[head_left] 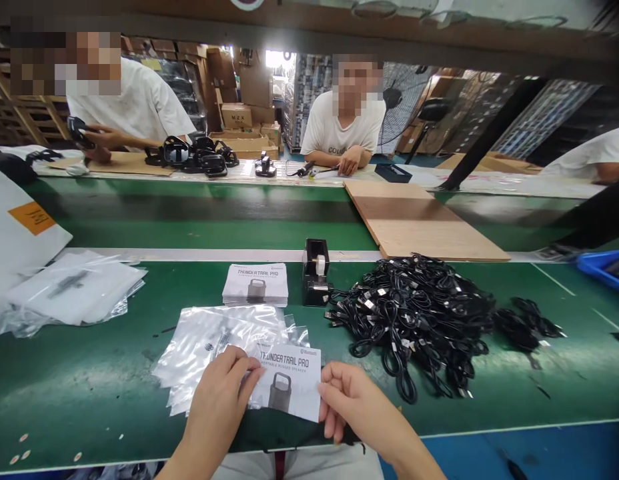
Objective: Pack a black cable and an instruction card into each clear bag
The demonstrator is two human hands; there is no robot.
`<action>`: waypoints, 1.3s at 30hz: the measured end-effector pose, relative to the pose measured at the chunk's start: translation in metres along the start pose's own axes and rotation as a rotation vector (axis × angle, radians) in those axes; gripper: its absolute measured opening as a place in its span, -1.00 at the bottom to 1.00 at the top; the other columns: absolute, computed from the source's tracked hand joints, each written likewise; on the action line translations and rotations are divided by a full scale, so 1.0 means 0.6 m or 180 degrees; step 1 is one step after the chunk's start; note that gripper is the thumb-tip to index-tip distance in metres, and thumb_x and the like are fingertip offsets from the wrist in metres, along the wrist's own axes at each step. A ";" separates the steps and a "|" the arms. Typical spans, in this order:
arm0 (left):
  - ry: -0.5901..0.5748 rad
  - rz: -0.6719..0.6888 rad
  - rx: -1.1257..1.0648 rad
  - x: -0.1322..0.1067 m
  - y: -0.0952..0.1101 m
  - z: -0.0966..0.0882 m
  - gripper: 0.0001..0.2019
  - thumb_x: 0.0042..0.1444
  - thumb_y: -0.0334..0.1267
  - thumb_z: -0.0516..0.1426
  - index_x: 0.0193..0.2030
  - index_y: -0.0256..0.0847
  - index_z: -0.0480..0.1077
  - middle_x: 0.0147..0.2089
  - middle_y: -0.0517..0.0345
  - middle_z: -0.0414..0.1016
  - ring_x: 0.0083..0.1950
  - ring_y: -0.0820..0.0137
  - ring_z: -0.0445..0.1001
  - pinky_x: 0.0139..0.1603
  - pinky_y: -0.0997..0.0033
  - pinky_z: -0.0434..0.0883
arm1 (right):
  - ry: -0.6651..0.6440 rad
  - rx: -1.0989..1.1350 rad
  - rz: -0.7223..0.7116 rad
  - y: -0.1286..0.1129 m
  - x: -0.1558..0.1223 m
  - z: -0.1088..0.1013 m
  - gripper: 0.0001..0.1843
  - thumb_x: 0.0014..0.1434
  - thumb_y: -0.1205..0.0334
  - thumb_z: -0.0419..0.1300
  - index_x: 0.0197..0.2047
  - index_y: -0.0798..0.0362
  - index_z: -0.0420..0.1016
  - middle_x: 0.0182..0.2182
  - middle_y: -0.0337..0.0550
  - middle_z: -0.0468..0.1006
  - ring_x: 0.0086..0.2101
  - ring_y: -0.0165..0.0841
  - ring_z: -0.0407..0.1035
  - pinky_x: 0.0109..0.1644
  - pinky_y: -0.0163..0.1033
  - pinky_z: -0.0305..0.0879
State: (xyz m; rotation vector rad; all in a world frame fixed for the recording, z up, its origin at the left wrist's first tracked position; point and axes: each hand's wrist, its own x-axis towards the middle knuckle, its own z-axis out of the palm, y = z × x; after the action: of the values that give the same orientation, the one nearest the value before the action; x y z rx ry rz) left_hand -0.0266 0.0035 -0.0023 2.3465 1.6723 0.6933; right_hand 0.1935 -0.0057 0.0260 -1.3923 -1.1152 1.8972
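A printed booklet with a speaker pictured on its cover lies tilted in front of me. My right hand pinches its right edge between thumb and fingers. At the booklet's left edge, my left hand is closed on the rim of a clear plastic bag, the top one of a loose stack. The booklet's left end meets the bag there; how far it reaches inside is hard to see. Behind the bags stands a pile of matching booklets.
A black tape dispenser stands beside a large heap of black cables. More clear bags lie at left. A wooden board bridges toward the far bench, where people sit with black devices. A blue bin is at right.
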 end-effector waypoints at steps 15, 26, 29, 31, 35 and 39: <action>-0.0243 -0.0174 -0.0889 0.021 0.044 -0.032 -0.85 0.16 -0.20 -0.02 -0.35 -0.12 0.32 -0.37 0.20 0.30 -0.38 0.41 0.36 -0.38 0.45 0.37 | 0.0711 -0.1700 -0.1034 -0.029 0.070 0.080 -0.91 -0.04 0.37 0.11 -0.53 0.10 0.40 -0.63 -0.33 0.36 -0.57 -0.50 0.22 -0.52 -0.42 0.06; -0.0552 -0.0524 -0.0901 0.031 0.031 -0.019 -0.80 0.16 -0.13 -0.04 -0.39 -0.11 0.31 -0.36 0.18 0.34 -0.39 0.39 0.37 -0.40 0.42 0.38 | 0.2819 -0.4044 -0.0276 -0.084 0.019 -0.057 -0.73 0.10 0.06 0.14 -0.32 0.12 0.44 -0.34 0.02 0.40 -0.39 -0.20 0.38 -0.45 -0.25 0.12; -0.0619 -0.0640 -0.0933 0.031 0.036 -0.015 -0.80 0.15 -0.12 -0.04 -0.39 -0.11 0.32 -0.33 0.18 0.34 -0.36 0.39 0.39 -0.37 0.40 0.39 | 0.2611 -0.3851 -0.0211 -0.084 0.019 -0.088 -0.83 0.10 0.17 0.14 -0.39 0.09 0.46 -0.40 -0.06 0.41 -0.42 -0.22 0.38 -0.45 -0.24 0.12; -0.0593 -0.0718 -0.0984 0.030 0.039 -0.014 -0.80 0.15 -0.12 -0.04 -0.39 -0.11 0.31 -0.32 0.18 0.34 -0.36 0.38 0.39 -0.37 0.39 0.38 | 0.2627 -0.3688 -0.0282 -0.082 0.017 -0.099 -0.78 0.15 0.17 0.06 -0.42 0.05 0.47 -0.44 -0.14 0.39 -0.45 -0.28 0.36 -0.44 -0.24 0.14; -0.0439 -0.0758 -0.1091 0.028 0.044 -0.014 -0.80 0.16 -0.15 -0.04 -0.41 -0.11 0.30 -0.34 0.19 0.33 -0.36 0.38 0.37 -0.38 0.39 0.36 | 0.3095 -0.2538 -0.1102 -0.067 0.007 -0.090 -0.74 0.15 0.08 0.04 -0.33 0.05 0.46 -0.36 -0.14 0.37 -0.45 -0.38 0.32 -0.34 -0.25 0.23; -0.0454 -0.0668 -0.1076 0.028 0.042 -0.017 -0.81 0.16 -0.17 -0.04 -0.40 -0.12 0.30 -0.35 0.18 0.32 -0.37 0.38 0.36 -0.38 0.39 0.36 | 0.1521 -0.0919 -0.0982 -0.033 0.006 -0.028 -0.74 0.10 0.07 0.08 -0.34 0.10 0.44 -0.52 -0.19 0.39 -0.52 -0.38 0.31 -0.47 -0.32 0.24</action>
State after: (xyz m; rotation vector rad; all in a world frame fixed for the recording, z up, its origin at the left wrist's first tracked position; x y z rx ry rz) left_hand -0.0057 0.0091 0.0211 1.9119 1.5694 0.6880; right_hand 0.2072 0.0123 0.0389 -1.6056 -1.2946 1.1404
